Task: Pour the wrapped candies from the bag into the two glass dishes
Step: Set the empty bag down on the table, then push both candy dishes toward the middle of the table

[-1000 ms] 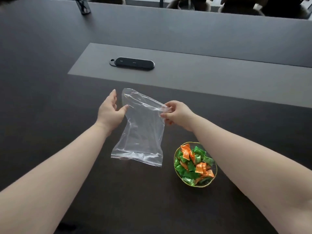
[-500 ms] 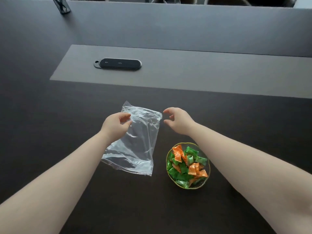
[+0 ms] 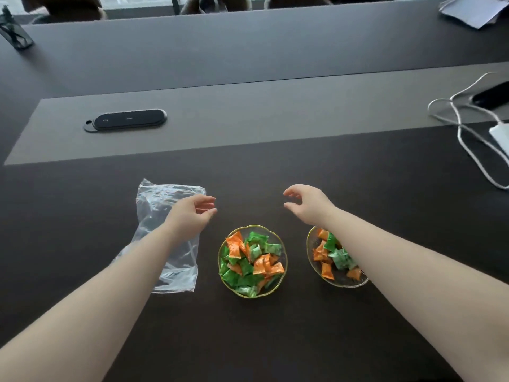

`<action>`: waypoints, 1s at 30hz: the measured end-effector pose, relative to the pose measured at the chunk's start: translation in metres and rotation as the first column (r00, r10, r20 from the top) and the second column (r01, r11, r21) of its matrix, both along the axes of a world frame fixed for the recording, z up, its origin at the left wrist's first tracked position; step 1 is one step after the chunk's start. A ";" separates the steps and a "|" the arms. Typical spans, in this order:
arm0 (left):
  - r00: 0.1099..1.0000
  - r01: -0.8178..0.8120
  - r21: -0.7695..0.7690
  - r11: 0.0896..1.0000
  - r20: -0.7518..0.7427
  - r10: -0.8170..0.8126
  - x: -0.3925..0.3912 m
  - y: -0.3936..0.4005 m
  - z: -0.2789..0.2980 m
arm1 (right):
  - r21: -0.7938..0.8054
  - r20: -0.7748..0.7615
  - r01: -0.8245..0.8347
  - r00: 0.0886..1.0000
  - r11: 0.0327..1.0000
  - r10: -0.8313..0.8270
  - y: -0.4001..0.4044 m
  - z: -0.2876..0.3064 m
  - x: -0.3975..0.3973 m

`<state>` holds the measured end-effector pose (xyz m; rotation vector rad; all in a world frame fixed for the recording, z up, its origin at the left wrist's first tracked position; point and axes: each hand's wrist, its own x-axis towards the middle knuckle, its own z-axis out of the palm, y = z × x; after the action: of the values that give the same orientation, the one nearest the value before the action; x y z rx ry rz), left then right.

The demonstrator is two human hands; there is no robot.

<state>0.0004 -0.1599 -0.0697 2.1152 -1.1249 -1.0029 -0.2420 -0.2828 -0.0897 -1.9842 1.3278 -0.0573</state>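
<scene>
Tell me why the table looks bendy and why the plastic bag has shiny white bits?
Head view: the wide-angle lens bows the table's straight edges into curves, most at the sides. Head view: the clear bag is crinkled, so its folds catch light as pale streaks. Head view: the far chairs along the top edge look soft and dim, while the candies look sharp.

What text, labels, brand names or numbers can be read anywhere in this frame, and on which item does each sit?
No text here can be read.
Black device on the grey strip: two small pale marks on top, too small to read.
Candy wrappers in the left dish and right dish: speckled print, blurred, no letters legible.
Plastic bag: clear, no print visible.
White papers at the far right: no writing discernible.
</scene>
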 end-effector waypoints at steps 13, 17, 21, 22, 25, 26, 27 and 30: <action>0.990 -0.032 0.348 0.937 0.141 -0.018 -0.051 0.014 -0.060 | 0.124 -0.313 0.340 0.905 0.932 -0.289 -0.001 -0.037 -0.142; 0.977 -0.075 0.383 0.921 0.212 -0.009 -0.055 0.014 -0.063 | 0.240 -0.312 0.382 0.901 0.892 -0.301 -0.004 -0.039 -0.140; 0.973 -0.112 0.402 0.909 0.230 0.018 -0.059 0.012 -0.065 | 0.300 -0.275 0.421 0.898 0.856 -0.345 -0.009 -0.039 -0.138; 0.974 -0.130 0.401 0.907 0.221 0.042 -0.059 0.011 -0.065 | 0.310 -0.254 0.430 0.897 0.848 -0.362 -0.010 -0.040 -0.139; 0.981 -0.165 0.384 0.908 0.154 0.114 -0.060 0.006 -0.068 | 0.337 -0.196 0.474 0.880 0.813 -0.432 -0.017 -0.042 -0.143; 0.982 -0.182 0.370 0.911 0.123 0.146 -0.062 0.003 -0.067 | 0.353 -0.172 0.495 0.868 0.794 -0.465 -0.021 -0.042 -0.145; 0.979 -0.202 0.351 0.914 0.085 0.184 -0.064 -0.001 -0.066 | 0.370 -0.149 0.515 0.855 0.773 -0.497 -0.026 -0.041 -0.146; 0.953 -0.279 0.296 0.914 -0.029 0.300 -0.070 -0.020 -0.060 | 0.415 -0.075 0.562 0.805 0.715 -0.589 -0.046 -0.036 -0.152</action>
<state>-0.0699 -0.1796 -0.1293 2.3633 -0.6294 -1.1441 -0.3940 -0.3289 -0.1258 -1.1416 1.7108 -0.1170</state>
